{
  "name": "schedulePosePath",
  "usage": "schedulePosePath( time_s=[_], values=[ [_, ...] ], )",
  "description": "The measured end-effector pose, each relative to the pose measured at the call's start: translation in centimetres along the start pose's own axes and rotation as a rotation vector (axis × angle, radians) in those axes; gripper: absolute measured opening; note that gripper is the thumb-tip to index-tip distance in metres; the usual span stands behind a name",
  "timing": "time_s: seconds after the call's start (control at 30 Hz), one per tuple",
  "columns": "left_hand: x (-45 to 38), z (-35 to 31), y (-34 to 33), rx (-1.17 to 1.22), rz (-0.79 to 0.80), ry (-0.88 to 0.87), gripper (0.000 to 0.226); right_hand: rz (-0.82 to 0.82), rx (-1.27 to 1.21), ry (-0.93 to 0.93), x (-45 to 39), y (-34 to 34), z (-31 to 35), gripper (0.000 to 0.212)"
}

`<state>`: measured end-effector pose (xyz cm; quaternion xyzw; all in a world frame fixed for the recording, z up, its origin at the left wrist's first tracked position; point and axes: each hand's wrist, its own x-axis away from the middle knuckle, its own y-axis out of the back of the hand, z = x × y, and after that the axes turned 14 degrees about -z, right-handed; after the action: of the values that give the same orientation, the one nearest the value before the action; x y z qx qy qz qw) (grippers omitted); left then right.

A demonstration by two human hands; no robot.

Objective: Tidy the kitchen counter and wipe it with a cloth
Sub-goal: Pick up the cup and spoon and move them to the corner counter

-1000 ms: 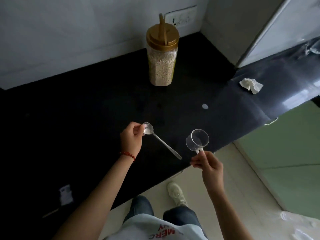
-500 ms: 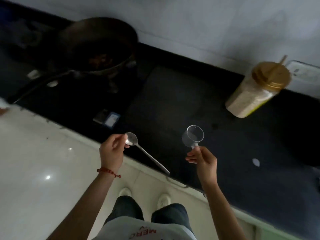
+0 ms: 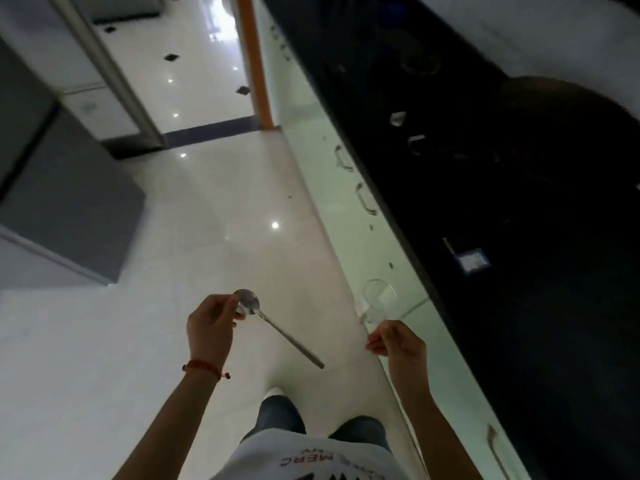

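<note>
Two hands raised over floor, left hand pinching spoon bowl, right hand gripping clear cup handle

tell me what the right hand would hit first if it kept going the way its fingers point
Likely nothing solid at once: the right hand holds the clear cup over the pale cabinet fronts, pointing along the dark counter. Depth is unclear, so the counter edge could come first.

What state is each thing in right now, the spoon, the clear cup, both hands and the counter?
Spoon: off the counter, pinched at the bowl end, handle angled down.
Clear cup: off the counter, looks empty, held by its small handle.
Left hand: shut on the spoon.
Right hand: shut on the cup's handle.
Counter: dark, small items on it, no cloth seen.
</note>
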<state>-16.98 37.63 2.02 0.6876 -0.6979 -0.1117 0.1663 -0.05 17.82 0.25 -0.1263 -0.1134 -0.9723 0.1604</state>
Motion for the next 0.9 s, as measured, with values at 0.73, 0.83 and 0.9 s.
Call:
schedulePosePath(
  time_s=[0.73, 0.83, 0.9],
  values=[
    [-27.4, 1.1, 4.3, 0.070, -0.322, 0.248, 0.021, 0.166, 0.132, 0.006, -12.4, -27.1, 6.2, 0.027],
    [-32.0, -0.6, 2.4, 0.061, -0.359, 0.243, 0.019, 0.203, 0.140, 0.005, -17.0, -31.6, 8.6, 0.027],
    [-34.9, -1.6, 1.6, 0.058, -0.390, 0.249, 0.019, 0.242, 0.142, 0.015, -19.8, -34.9, 10.5, 0.027]
  ],
)
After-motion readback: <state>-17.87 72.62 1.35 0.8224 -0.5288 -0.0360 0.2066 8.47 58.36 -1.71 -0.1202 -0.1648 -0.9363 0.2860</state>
